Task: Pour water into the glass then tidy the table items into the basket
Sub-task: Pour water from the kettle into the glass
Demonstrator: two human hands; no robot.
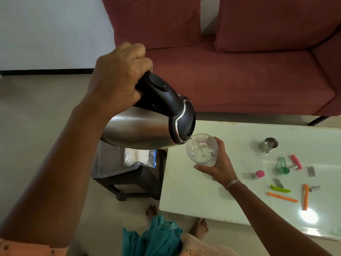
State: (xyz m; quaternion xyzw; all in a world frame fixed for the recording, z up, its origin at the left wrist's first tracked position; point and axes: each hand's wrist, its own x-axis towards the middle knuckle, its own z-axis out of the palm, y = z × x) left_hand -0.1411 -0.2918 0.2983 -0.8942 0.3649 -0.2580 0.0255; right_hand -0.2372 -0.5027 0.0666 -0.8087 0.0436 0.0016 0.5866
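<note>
Directly above the glass (202, 151), the electric kettle (140, 130) tips its spout down into it; fingers of your left hand (118, 76) grip the kettle handle, while fingers of your right hand (221, 163) wrap the glass over the table (184, 191).

brushed steel kettle (140, 130) w/ matt black plastic handle, clear glass (202, 150), glossy white table (184, 191), steel cup (270, 145)

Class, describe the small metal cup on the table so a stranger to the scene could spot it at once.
Start at the white table in front of the red sofa. Among the small items scattered on its right part, the metal cup stands farthest back, nearest the sofa. It is the only handled steel vessel there; its nearest neighbours are coloured plastic clips.
</note>
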